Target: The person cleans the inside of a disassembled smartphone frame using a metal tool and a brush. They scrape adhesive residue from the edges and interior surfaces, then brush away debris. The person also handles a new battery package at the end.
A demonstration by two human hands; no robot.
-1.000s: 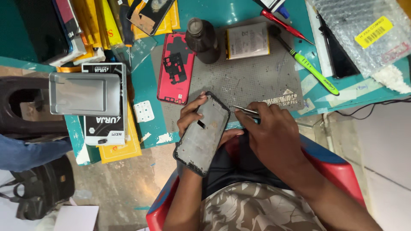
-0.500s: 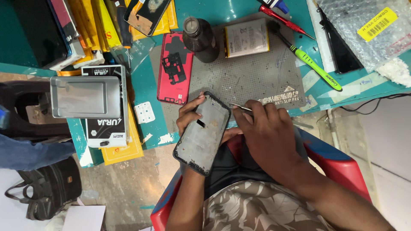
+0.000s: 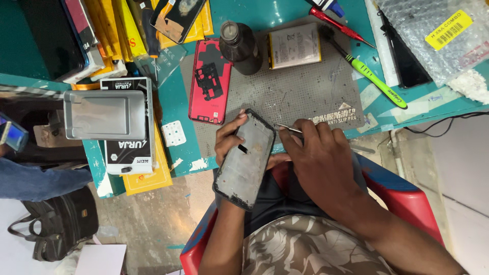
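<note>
Your left hand (image 3: 230, 136) is wrapped around the phone frame (image 3: 245, 159), fingers curled over its far edge, holding it tilted up off your lap just at the near edge of the grey mat (image 3: 300, 86). The frame's long axis runs roughly from 1 o'clock down to 7 o'clock, top end up by the mat, bottom end hanging over your thigh.

Your right hand (image 3: 320, 155) sits just to the 3 o'clock side of the frame, closed in a pinch on the tweezers (image 3: 288, 128). The tips point toward 9 o'clock and land at the frame's upper right edge. I think they're touching the rim, but the view's too small to swear to it. So the right hand is the one doing the fine work, and the spot it's after lies straight off its fingertips, toward 9 o'clock.

Room-wise, you're fine on the mat: the open patch at 12 o'clock is bare. Farther up sit the dark bottle (image 3: 240, 47) and the battery (image 3: 295, 46), well apart from your hands. The red back cover (image 3: 210, 81) lies at about 11 o'clock from the frame, near but not touching. The green-handled tool (image 3: 376, 81) is off at 2 o'clock, out of the way.
</note>
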